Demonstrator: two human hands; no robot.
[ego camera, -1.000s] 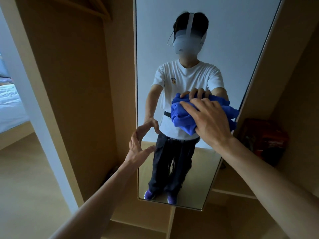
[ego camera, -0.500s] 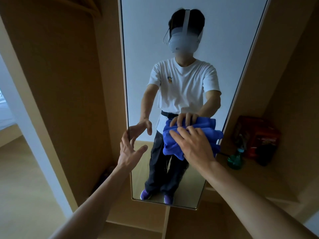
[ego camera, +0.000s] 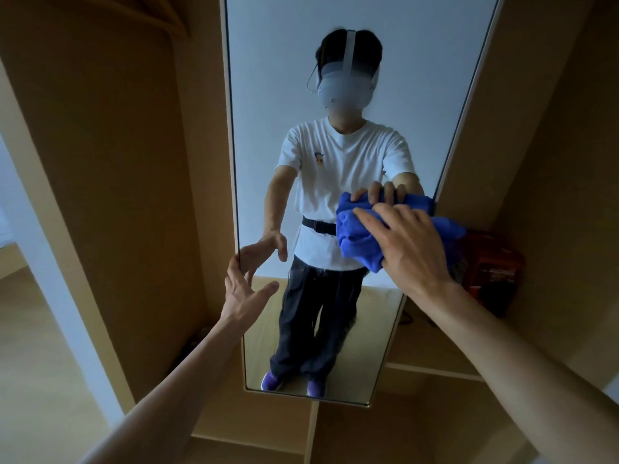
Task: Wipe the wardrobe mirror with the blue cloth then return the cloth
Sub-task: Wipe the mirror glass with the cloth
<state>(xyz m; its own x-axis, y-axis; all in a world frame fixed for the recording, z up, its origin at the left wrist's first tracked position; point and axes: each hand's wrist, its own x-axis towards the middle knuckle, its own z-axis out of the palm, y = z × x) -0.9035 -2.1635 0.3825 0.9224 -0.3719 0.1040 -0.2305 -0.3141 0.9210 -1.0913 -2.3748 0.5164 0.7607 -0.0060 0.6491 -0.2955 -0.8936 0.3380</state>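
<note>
Against the mirror [ego camera: 274, 78], the right hand [ego camera: 410, 251] presses the blue cloth [ego camera: 356, 241] flat-fingered; the left hand [ego camera: 243, 289] touches its edge, open.

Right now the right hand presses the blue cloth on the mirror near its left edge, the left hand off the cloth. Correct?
Wrong edge. In the head view the right hand presses the blue cloth on the mirror near its right edge, not its left; the left hand is off the cloth.
</note>
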